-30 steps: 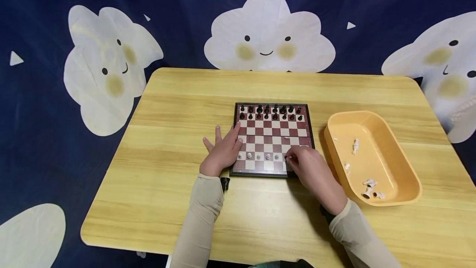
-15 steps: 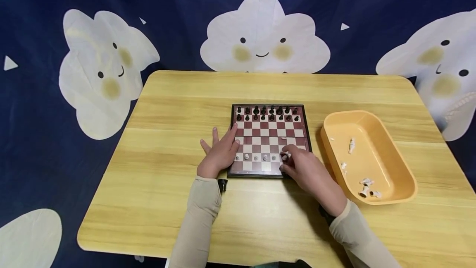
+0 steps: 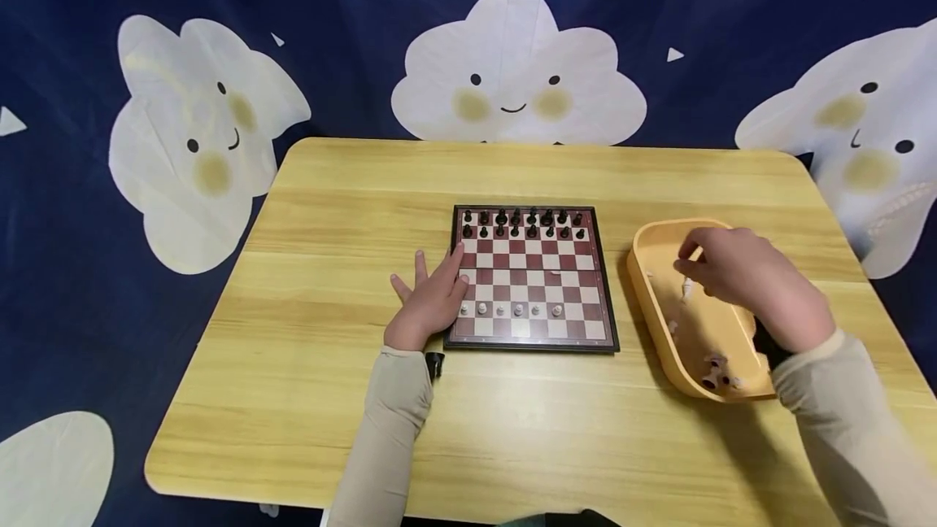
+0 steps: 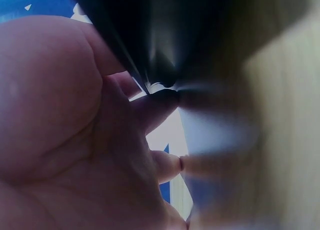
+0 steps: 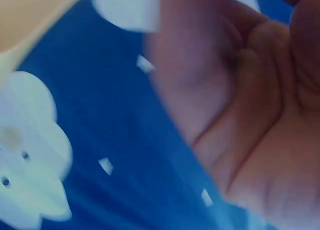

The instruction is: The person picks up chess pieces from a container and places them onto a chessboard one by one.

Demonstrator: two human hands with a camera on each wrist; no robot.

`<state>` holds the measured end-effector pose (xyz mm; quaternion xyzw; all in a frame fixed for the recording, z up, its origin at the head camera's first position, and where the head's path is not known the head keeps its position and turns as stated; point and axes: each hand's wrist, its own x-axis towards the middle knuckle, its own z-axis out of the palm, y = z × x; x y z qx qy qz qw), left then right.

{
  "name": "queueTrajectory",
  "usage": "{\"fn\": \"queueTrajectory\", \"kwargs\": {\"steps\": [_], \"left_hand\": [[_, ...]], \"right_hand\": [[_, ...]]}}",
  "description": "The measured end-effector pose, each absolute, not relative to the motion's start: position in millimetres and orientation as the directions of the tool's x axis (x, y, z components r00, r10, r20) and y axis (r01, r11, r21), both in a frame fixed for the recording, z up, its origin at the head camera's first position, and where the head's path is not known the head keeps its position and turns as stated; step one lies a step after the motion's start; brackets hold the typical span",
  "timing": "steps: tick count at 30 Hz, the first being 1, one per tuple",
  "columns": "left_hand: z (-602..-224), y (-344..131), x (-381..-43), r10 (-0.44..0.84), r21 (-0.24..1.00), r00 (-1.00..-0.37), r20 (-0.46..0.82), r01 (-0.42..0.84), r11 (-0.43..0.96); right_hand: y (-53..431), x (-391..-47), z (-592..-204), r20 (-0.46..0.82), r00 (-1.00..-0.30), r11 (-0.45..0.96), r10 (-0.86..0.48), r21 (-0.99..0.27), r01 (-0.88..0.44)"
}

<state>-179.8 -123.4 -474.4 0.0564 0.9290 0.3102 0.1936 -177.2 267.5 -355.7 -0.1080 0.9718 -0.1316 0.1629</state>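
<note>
My left hand [image 3: 428,309] lies with fingers spread at the left edge of the chessboard [image 3: 505,276], fingertips on its border. In the left wrist view the palm [image 4: 50,110] is close against the board's dark side. Two rows of black chess pieces [image 3: 516,232] stand at the far end of the board. A row of several white chess pieces [image 3: 518,310] stands near the front. My right hand [image 3: 761,279] hovers over the yellow bin [image 3: 647,320], thumb and fingers apart, nothing visible between them. Just below the fingertips lies a white chess piece [image 3: 686,289].
More white pieces [image 3: 713,372] lie at the bin's near end, partly in the hand's shadow. A small whitish piece [image 3: 555,272] lies flat near the board's middle fold. The wooden table [image 3: 329,267] stands against a blue cloud-print curtain [image 3: 344,63].
My right hand let go of a white chess piece, which now stands at the right end of the front row, and moved right over the bin. The left hand stays at the board.
</note>
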Motion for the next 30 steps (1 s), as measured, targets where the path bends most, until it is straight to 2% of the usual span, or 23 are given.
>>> {"fn": "queueTrajectory", "kwargs": {"steps": [5,7,12,14,17,19,23,28,30], "left_hand": [[-474.6,-124.4,-178.9,0.223,0.596,-0.92,-0.322,-0.014,0.803],[-474.9,-124.4,-178.5,0.222,0.594,-0.92,-0.323,-0.014,0.804],[-475.8,-122.9,-177.7,0.222,0.6,-0.918,-0.327,-0.02,0.8],[-476.1,-122.1,-177.8,0.224,0.605,-0.918,-0.326,-0.021,0.796],[-475.8,-121.2,-178.3,0.222,0.604,-0.919,-0.324,-0.02,0.797],[-475.1,-120.8,-178.6,0.221,0.605,-0.922,-0.318,-0.018,0.796],[-473.9,-120.8,-178.8,0.225,0.607,-0.921,-0.318,-0.015,0.795],[-474.2,-122.0,-179.7,0.221,0.599,-0.92,-0.323,-0.018,0.801],[-474.9,-122.0,-179.7,0.22,0.598,-0.921,-0.322,-0.018,0.802]], "right_hand": [[273.9,-208.0,-386.3,-0.307,-0.875,0.92,-0.374,-0.244,-0.307],[274.3,-217.3,-399.0,-0.306,-0.847,0.892,-0.435,-0.275,-0.359],[276.4,-232.4,-421.2,-0.381,-0.786,0.826,-0.488,-0.493,-0.274],[278.0,-234.7,-426.0,-0.391,-0.769,0.809,-0.505,-0.525,-0.265],[281.0,-234.8,-429.6,-0.365,-0.757,0.793,-0.542,-0.521,-0.317],[283.7,-232.9,-428.0,-0.356,-0.761,0.788,-0.543,-0.528,-0.316],[291.6,-226.8,-415.2,-0.359,-0.807,0.802,-0.469,-0.555,-0.219],[302.3,-214.1,-396.8,-0.287,-0.88,0.76,-0.378,-0.64,-0.118],[303.9,-205.1,-392.7,-0.217,-0.907,0.723,-0.361,-0.68,-0.125]]}}
